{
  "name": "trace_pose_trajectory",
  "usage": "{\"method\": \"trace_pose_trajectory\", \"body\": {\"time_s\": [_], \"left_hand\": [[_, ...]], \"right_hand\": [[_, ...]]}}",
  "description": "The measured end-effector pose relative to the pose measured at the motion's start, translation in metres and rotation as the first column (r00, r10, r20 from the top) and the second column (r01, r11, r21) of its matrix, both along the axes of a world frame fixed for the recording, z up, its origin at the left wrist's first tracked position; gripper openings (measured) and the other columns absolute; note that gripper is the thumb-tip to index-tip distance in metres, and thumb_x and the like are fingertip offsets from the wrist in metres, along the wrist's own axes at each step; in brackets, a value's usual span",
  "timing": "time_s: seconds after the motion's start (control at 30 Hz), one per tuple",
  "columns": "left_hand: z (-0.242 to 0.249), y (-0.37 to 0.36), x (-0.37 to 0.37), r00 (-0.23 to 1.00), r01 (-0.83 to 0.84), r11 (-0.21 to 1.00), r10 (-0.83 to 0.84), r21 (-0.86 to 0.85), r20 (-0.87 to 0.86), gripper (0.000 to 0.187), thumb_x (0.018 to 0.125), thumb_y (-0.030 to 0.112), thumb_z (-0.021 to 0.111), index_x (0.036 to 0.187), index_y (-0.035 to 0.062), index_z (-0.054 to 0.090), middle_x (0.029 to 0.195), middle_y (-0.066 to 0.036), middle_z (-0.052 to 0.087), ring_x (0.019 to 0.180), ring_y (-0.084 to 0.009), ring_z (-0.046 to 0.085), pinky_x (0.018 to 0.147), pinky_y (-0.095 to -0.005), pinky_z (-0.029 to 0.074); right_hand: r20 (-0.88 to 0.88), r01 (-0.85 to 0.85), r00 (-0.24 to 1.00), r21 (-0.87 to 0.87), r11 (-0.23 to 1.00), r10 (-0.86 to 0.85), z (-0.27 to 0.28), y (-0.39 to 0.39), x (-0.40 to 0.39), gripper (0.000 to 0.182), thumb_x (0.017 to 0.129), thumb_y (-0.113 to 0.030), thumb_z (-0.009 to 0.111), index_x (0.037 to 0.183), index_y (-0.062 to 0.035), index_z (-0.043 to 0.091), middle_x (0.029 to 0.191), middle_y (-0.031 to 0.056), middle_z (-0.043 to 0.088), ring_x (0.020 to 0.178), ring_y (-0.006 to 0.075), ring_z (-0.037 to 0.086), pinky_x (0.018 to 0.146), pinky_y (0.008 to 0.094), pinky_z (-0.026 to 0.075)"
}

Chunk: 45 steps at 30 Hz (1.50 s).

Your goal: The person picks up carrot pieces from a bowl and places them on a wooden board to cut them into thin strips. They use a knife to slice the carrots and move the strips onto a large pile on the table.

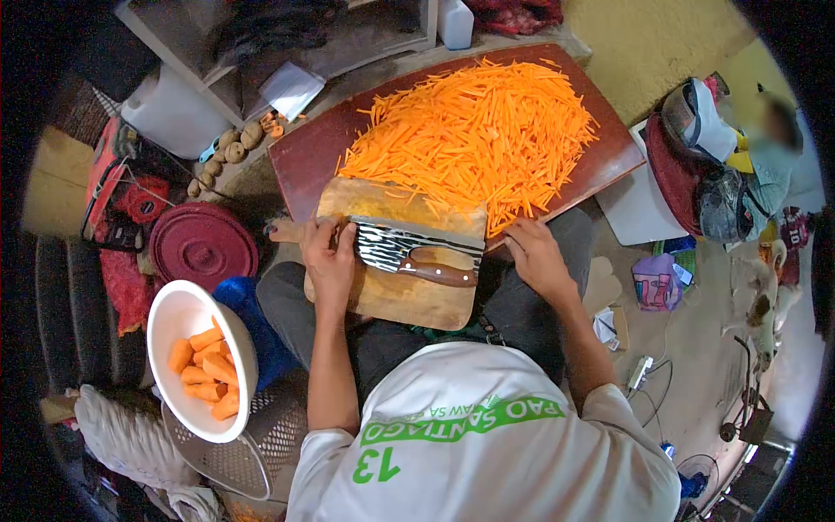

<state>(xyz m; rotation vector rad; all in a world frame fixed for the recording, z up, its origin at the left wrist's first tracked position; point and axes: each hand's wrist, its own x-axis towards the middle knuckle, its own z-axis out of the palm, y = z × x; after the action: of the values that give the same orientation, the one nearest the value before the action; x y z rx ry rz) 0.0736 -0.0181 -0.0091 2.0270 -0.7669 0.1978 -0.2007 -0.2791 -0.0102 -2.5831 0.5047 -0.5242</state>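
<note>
My left hand (329, 261) is closed at the left side of a wooden cutting board (383, 298), its fingertips beside the blade's end. Across this board lies a crinkle cutter (378, 246) with a wide, patterned blade and a brown wooden handle. My right hand (537, 257) has curled fingers at the lower edge of a dark red board (613, 148), by the carrot strips; anything between its fingers is hidden. A large heap of thin carrot strips (487, 130) covers much of the red board and touches the cutting board's upper edge.
At the left stands a white bowl (163, 348) with several peeled carrots (209, 365), below a round dark red lid (204, 246). Several round brown items (235, 152) lie at the upper left. A purple bag (657, 283) is on the right. Another person (774, 165) is at the far right.
</note>
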Motion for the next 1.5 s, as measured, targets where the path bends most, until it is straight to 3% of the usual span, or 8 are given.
{"method": "trace_pose_trajectory", "body": {"time_s": [0.4, 0.5, 0.7, 0.9, 1.03, 1.23, 1.37, 1.5], "left_hand": [[-0.005, 0.000, 0.000, 1.000, 0.005, 1.000, -0.006, 0.006, 0.020, 0.019, 0.092, 0.005, 0.079, 0.107, -0.0047, 0.075, 0.103, -0.016, 0.069, 0.098, -0.0309, 0.066, 0.090, -0.0393, 0.052], [0.004, -0.003, -0.004, 0.994, 0.021, 0.998, -0.027, -0.057, -0.104, 0.021, 0.090, 0.008, 0.078, 0.106, -0.0062, 0.075, 0.100, -0.019, 0.066, 0.102, -0.0367, 0.063, 0.093, -0.0436, 0.048], [0.000, -0.002, -0.003, 0.999, 0.018, 0.999, -0.020, -0.031, -0.035, 0.021, 0.091, 0.008, 0.078, 0.106, -0.0061, 0.075, 0.098, -0.019, 0.063, 0.099, -0.0371, 0.061, 0.092, -0.0442, 0.047], [-0.001, -0.002, -0.002, 1.000, 0.023, 0.999, -0.024, -0.027, -0.019, 0.021, 0.092, 0.010, 0.078, 0.106, -0.0051, 0.075, 0.098, -0.018, 0.063, 0.101, -0.0376, 0.060, 0.094, -0.0455, 0.045], [-0.002, -0.004, -0.003, 0.999, 0.008, 0.999, -0.006, -0.044, 0.042, 0.021, 0.091, 0.010, 0.079, 0.107, -0.0037, 0.075, 0.098, -0.017, 0.063, 0.101, -0.0373, 0.059, 0.095, -0.0458, 0.044], [-0.001, -0.003, -0.001, 0.999, 0.008, 1.000, -0.009, -0.017, -0.052, 0.021, 0.090, 0.011, 0.080, 0.107, -0.0014, 0.076, 0.100, -0.016, 0.063, 0.101, -0.0371, 0.059, 0.095, -0.0456, 0.044], [-0.003, -0.004, -0.003, 0.994, -0.029, 0.999, 0.030, -0.018, 0.105, 0.021, 0.090, 0.011, 0.080, 0.106, -0.0010, 0.076, 0.102, -0.016, 0.063, 0.102, -0.0369, 0.059, 0.096, -0.0453, 0.044], [0.004, -0.003, 0.010, 0.999, -0.002, 0.999, 0.004, 0.035, -0.044, 0.018, 0.091, 0.010, 0.079, 0.104, -0.0019, 0.076, 0.094, -0.019, 0.066, 0.094, -0.0371, 0.064, 0.089, -0.0456, 0.048]], "right_hand": [[-0.057, 0.031, 0.998, 0.000, 1.000, -0.031, 0.018, 0.002, 0.019, 0.010, 0.094, -0.011, 0.067, 0.096, -0.0017, 0.070, 0.103, 0.0193, 0.070, 0.098, 0.0430, 0.065, 0.089, 0.0532, 0.051], [0.001, -0.002, 1.000, 0.038, 0.999, 0.002, 0.011, 0.002, 0.007, 0.014, 0.095, -0.007, 0.064, 0.104, -0.0010, 0.072, 0.107, 0.0191, 0.072, 0.101, 0.0434, 0.066, 0.088, 0.0523, 0.051], [0.052, 0.213, 0.976, -0.003, 0.977, -0.213, 0.030, -0.020, -0.042, 0.038, 0.098, -0.007, 0.062, 0.136, -0.0026, 0.067, 0.138, 0.0255, 0.066, 0.125, 0.0466, 0.063, 0.110, 0.0529, 0.048], [0.133, 0.546, 0.834, -0.063, 0.835, -0.535, 0.041, -0.059, -0.079, 0.066, 0.106, -0.024, 0.064, 0.162, 0.0013, 0.040, 0.163, 0.0308, 0.044, 0.155, 0.0466, 0.038, 0.129, 0.0499, 0.030], [-0.256, 0.475, 0.834, -0.120, 0.872, -0.490, -0.035, -0.058, -0.080, 0.080, 0.104, -0.042, 0.066, 0.164, 0.0025, 0.036, 0.168, 0.0337, 0.033, 0.156, 0.0508, 0.032, 0.130, 0.0543, 0.024], [-0.174, 0.475, 0.868, 0.025, 0.879, -0.465, -0.046, -0.069, -0.084, 0.083, 0.099, -0.045, 0.071, 0.162, -0.0006, 0.041, 0.170, 0.0271, 0.032, 0.155, 0.0485, 0.030, 0.128, 0.0545, 0.022], [-0.158, 0.463, 0.879, 0.059, 0.884, -0.450, -0.044, -0.069, -0.085, 0.082, 0.098, -0.044, 0.072, 0.161, -0.0004, 0.043, 0.167, 0.0265, 0.035, 0.152, 0.0481, 0.034, 0.127, 0.0546, 0.024], [-0.161, 0.438, 0.888, 0.014, 0.899, -0.431, -0.045, -0.075, -0.087, 0.081, 0.098, -0.043, 0.071, 0.160, 0.0005, 0.043, 0.163, 0.0264, 0.038, 0.147, 0.0481, 0.038, 0.124, 0.0548, 0.027]]}}
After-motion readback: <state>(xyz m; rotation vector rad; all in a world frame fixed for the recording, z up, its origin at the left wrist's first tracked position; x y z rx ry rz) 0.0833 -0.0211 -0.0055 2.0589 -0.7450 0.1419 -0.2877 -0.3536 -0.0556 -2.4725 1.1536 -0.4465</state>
